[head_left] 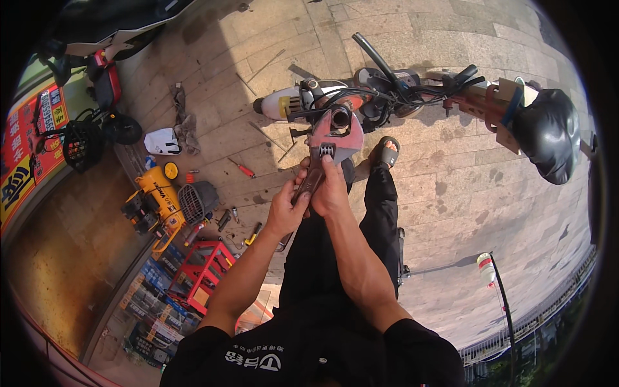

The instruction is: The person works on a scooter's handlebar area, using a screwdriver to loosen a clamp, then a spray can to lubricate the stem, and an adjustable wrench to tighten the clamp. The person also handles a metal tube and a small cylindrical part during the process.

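Note:
A large adjustable wrench with a reddish head and dark handle has its jaws at the round top of the steering tube on a two-wheeler with dark handlebars; I cannot tell whether they touch it. My left hand grips the lower handle. My right hand holds the handle just below the head, thumb on the adjusting screw. Cables cross the front of the vehicle above the wrench.
On the left are a yellow air compressor, a red tool cart, a screwdriver, scattered tools and parked scooters. A black seat is at the right, and a pole stands lower right.

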### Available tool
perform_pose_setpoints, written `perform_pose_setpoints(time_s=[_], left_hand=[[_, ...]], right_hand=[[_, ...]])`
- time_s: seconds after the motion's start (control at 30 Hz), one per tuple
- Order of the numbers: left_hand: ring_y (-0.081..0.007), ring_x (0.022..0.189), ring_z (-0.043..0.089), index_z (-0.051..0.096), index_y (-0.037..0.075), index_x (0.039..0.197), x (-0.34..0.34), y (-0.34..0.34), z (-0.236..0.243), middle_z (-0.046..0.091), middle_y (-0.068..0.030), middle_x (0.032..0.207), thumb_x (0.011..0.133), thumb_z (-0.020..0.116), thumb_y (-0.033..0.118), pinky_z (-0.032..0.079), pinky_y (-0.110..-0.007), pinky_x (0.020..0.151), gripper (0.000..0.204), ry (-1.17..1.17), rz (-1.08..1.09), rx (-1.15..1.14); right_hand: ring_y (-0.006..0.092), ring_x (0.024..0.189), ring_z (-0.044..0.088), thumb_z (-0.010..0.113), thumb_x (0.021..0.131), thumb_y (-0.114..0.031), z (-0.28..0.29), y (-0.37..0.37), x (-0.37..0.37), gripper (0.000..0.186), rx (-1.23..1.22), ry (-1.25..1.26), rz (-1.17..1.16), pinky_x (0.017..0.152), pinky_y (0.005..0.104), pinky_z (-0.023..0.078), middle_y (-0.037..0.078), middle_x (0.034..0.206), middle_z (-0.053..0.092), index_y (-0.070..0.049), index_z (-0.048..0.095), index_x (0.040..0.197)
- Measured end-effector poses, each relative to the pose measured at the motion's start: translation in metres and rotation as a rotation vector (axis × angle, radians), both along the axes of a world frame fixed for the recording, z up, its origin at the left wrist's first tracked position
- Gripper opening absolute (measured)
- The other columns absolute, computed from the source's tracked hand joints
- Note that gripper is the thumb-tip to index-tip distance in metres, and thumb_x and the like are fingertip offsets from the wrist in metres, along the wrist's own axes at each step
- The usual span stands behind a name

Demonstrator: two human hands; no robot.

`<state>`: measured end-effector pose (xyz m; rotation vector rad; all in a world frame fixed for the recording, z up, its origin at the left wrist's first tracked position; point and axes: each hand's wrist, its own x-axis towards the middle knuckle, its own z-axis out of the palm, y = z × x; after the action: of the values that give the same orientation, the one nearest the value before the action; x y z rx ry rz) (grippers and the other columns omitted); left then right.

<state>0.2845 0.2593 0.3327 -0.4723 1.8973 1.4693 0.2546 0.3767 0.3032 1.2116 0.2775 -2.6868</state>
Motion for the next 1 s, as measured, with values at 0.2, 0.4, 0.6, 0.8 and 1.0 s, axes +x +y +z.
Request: perform_pose_setpoints(time_s=[0.2, 0.4, 0.6, 0.8, 1.0], left_hand=[[-0.0103, 0.051, 0.058, 0.047, -0.004, 0.122, -0.001, 0.0, -0.001, 0.062, -0.0056, 0.071, 0.092, 0.056, 0.012, 0.045, -0.025, 0.049, 0.035, -0.011, 0.001, 0.012], [-0.0106, 0.051, 0.057, 0.048, -0.004, 0.121, -0.004, 0.001, 0.004, 0.061, -0.0053, 0.069, 0.092, 0.055, 0.013, 0.045, -0.025, 0.049, 0.034, -0.008, -0.049, -0.037], [-0.0101, 0.051, 0.057, 0.05, -0.003, 0.118, -0.006, 0.003, 0.006, 0.06, -0.0043, 0.068, 0.093, 0.055, 0.014, 0.046, -0.024, 0.049, 0.031, -0.035, -0.022, -0.001], [-0.0094, 0.051, 0.056, 0.051, -0.003, 0.117, -0.005, 0.003, 0.004, 0.06, -0.0035, 0.068, 0.093, 0.055, 0.014, 0.046, -0.024, 0.049, 0.03, -0.013, -0.017, -0.004], [-0.007, 0.056, 0.055, 0.05, -0.003, 0.122, -0.008, 0.003, 0.006, 0.061, -0.0037, 0.079, 0.095, 0.053, 0.016, 0.046, -0.021, 0.051, 0.033, -0.053, -0.036, 0.001]], right_hand=[[0.0193, 0.072, 0.063, 0.057, 0.094, -0.029, -0.003, 0.005, -0.003, 0.031, 0.028, 0.025, 0.042, 0.061, 0.033, 0.056, 0.012, 0.091, 0.064, -0.005, 0.052, 0.115], [0.0193, 0.075, 0.064, 0.057, 0.094, -0.026, -0.003, 0.005, -0.002, 0.032, 0.024, 0.063, 0.014, 0.062, 0.0329, 0.056, 0.015, 0.097, 0.065, -0.002, 0.053, 0.115], [0.0193, 0.076, 0.064, 0.056, 0.095, -0.024, -0.004, 0.007, -0.004, 0.033, 0.034, 0.077, 0.008, 0.064, 0.0324, 0.056, 0.016, 0.1, 0.065, 0.0, 0.052, 0.118], [0.019, 0.076, 0.063, 0.058, 0.094, -0.026, -0.004, 0.008, -0.008, 0.035, 0.046, 0.048, 0.037, 0.064, 0.0315, 0.055, 0.014, 0.097, 0.064, 0.0, 0.053, 0.116], [0.0185, 0.074, 0.063, 0.063, 0.091, -0.029, -0.005, 0.006, -0.014, 0.036, 0.125, -0.027, 0.088, 0.062, 0.0308, 0.054, 0.012, 0.093, 0.064, 0.001, 0.056, 0.11]])
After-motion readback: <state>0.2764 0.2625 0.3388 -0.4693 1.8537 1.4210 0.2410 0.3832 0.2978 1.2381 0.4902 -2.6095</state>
